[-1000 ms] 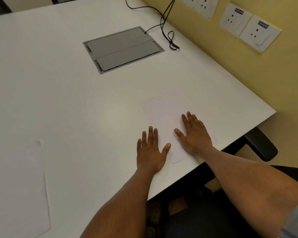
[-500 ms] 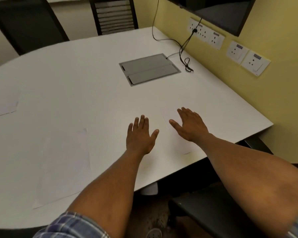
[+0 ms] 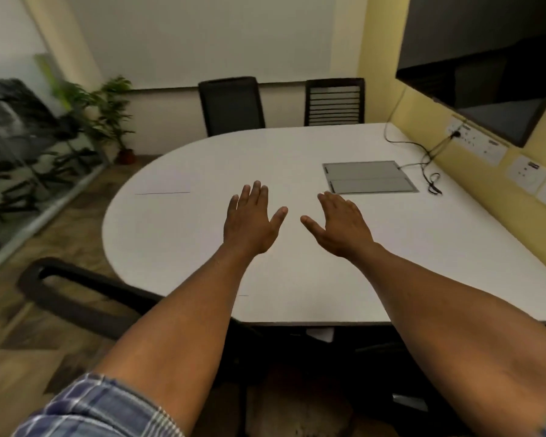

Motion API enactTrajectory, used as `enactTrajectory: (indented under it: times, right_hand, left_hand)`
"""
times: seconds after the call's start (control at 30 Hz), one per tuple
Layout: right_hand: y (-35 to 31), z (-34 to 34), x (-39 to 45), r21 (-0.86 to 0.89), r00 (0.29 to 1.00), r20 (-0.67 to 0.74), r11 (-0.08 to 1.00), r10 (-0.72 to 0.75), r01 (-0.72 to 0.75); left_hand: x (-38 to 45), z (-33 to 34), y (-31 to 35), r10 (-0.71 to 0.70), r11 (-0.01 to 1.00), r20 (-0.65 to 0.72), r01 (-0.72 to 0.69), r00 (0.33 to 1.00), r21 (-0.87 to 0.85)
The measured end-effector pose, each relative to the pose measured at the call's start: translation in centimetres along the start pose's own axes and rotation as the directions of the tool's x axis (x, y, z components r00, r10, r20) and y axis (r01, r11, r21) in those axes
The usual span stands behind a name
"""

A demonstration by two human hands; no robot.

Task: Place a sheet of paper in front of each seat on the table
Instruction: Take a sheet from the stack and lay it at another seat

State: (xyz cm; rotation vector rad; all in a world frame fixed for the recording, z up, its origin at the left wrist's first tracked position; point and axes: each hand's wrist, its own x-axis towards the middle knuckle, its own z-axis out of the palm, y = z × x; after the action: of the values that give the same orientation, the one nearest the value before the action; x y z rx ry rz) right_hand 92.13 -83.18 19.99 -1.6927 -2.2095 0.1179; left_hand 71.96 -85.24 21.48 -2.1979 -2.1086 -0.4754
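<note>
A white table (image 3: 183,234) with a rounded left end fills the middle of the view. My left hand (image 3: 252,220) and my right hand (image 3: 339,223) hover above it, palms down, fingers apart, holding nothing. One white sheet of paper (image 3: 164,186) lies at the table's far left, its near edge showing as a thin dark line. Other sheets blend into the white top and I cannot make them out; a faint mark (image 3: 243,295) near the front edge may be a sheet's corner.
Two black chairs (image 3: 230,105) (image 3: 334,102) stand at the far side. A black chair armrest (image 3: 76,291) is at the near left. A grey cable hatch (image 3: 368,178) and a black cable (image 3: 429,171) lie at the right by the yellow wall with sockets (image 3: 524,171). A potted plant (image 3: 115,115) stands far left.
The view has lifted and pulled back from the table's near right edge. Both hands have risen off the sheet there and now hang over the table's middle.
</note>
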Motion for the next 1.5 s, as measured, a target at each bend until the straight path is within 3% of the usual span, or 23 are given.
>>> enactTrajectory:
  times: [0.27,0.67,0.9,1.13,1.5]
  right_hand:
    - [-15.3,-0.7,0.2,0.107,0.953,-0.037,0.947,-0.301,0.303]
    - [-40.0,1.4,-0.4,0.246,0.765,-0.109,0.728,-0.635,0.640]
    - [-54.6,5.9,1.2,0.250,0.714,-0.112,0.676,-0.691,0.693]
    - [-66.4,10.0,5.4,0.256,0.723,-0.132,0.681,-0.678,0.686]
    - [-77.3,18.3,16.3,0.189,0.746,-0.081,0.725,-0.661,0.662]
  left_hand:
    - [-7.9,-9.7,-10.2,-0.237,0.967,-0.157,0.248,0.959,0.054]
    - [-18.9,-17.6,-28.4,-0.483,0.842,-0.330,0.534,0.811,0.077]
    - [-22.7,-22.0,-42.3,-0.540,0.794,-0.369,0.603,0.757,0.076]
    - [-23.9,-25.3,-54.8,-0.544,0.775,-0.389,0.623,0.743,0.106]
    - [-16.6,-22.7,-71.0,-0.525,0.806,-0.350,0.586,0.775,0.088]
